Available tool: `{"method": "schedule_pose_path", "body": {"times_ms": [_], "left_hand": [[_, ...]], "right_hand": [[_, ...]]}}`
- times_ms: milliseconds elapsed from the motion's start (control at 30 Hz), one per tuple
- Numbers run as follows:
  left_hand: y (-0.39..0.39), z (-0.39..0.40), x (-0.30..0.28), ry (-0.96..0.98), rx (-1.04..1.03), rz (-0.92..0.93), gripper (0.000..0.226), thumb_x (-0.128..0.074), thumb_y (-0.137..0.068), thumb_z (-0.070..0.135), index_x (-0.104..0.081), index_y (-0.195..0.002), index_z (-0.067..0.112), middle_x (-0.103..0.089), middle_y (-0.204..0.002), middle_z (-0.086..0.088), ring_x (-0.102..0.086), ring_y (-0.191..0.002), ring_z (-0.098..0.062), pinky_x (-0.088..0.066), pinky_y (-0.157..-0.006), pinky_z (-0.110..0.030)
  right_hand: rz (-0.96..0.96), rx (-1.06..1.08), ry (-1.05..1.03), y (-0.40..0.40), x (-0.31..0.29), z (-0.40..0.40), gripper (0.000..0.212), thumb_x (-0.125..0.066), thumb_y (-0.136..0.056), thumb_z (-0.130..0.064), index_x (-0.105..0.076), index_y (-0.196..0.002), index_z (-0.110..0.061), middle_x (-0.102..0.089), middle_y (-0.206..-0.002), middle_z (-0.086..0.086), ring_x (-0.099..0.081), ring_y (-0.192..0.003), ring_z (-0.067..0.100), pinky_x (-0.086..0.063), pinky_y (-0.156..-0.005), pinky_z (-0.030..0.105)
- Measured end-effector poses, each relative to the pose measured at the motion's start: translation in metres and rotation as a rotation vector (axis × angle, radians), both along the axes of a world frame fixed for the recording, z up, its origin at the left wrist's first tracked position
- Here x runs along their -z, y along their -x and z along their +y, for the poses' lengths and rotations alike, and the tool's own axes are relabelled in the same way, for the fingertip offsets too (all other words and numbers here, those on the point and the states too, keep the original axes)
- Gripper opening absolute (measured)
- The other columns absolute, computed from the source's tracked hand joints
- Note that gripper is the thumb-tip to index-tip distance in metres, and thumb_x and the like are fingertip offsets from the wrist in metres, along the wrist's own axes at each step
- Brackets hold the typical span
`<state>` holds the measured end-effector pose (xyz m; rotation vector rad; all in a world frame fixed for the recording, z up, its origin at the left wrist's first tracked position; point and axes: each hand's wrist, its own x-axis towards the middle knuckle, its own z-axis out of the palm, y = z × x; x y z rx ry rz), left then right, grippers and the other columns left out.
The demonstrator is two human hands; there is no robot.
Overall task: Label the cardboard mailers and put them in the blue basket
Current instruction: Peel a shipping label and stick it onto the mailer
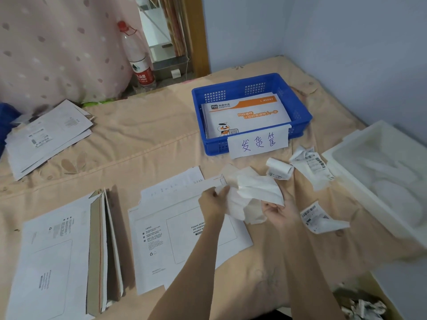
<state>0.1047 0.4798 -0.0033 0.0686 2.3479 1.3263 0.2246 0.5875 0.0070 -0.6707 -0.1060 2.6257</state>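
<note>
Currently a crumpled white label sheet point(251, 195) is pinched at its left edge by the left hand point(211, 200) and at its lower right by the right hand point(278, 210), above the mailer point(175, 229) lying flat on the bed. Probably the backing is being peeled; the halves should be pulled apart slowly, sticky side kept off itself, then laid inside the printed waybill box. The mailer is white, flap open. One mailer is already seen in the blue basket point(298, 116), beyond the hands.

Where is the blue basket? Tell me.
In the head view, the blue basket sits on the bedspread, upper right of centre, beyond both hands, with a handwritten paper sign on its near wall.
</note>
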Motion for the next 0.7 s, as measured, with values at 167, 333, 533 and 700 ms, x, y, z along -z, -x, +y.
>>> {"method": "schedule_pose_path", "body": {"times_ms": [167,333,533,700], "left_hand": [[-0.017,0.037,-0.014,-0.062,0.169,-0.245,0.008,-0.05,-0.095,0.016,-0.055,-0.09,0.012,-0.06,-0.087,-0.005,-0.053,-0.082,-0.02,-0.044,-0.072,-0.029],[-0.013,0.047,-0.015,-0.108,0.181,-0.109,0.043,-0.049,-0.092,0.04,-0.047,-0.13,0.019,-0.056,-0.124,-0.003,-0.052,-0.116,-0.027,-0.043,-0.096,-0.04],[0.0,0.036,-0.01,0.017,-0.047,0.382,0.037,-0.058,-0.087,0.01,-0.052,-0.121,0.022,-0.05,-0.118,-0.004,-0.05,-0.106,-0.022,-0.045,-0.089,-0.04],[-0.015,0.026,-0.022,-0.207,0.413,0.74,0.053,-0.058,-0.061,0.007,-0.057,-0.113,0.016,-0.054,-0.118,0.003,-0.05,-0.105,-0.017,-0.043,-0.089,-0.025]], "right_hand": [[-0.134,-0.01,-0.222,0.004,-0.014,0.014,0.015,-0.071,-0.08,-0.03,-0.077,-0.09,-0.021,-0.073,-0.098,0.002,-0.061,-0.074,0.007,-0.036,-0.046,0.009],[-0.738,0.112,-0.456,0.012,-0.043,0.022,0.008,-0.059,-0.093,-0.021,-0.06,-0.095,-0.014,-0.063,-0.086,0.002,-0.062,-0.068,0.012,-0.05,-0.044,0.021],[-0.879,0.162,-0.628,0.021,-0.057,0.026,0.032,-0.049,-0.097,-0.028,-0.064,-0.111,-0.004,-0.064,-0.085,0.004,-0.053,-0.057,0.004,-0.036,-0.036,0.007],[-0.972,0.129,-0.659,0.038,-0.046,0.018,0.02,-0.045,-0.099,-0.027,-0.057,-0.088,-0.016,-0.061,-0.086,0.005,-0.058,-0.063,0.006,-0.047,-0.059,0.022]]}}
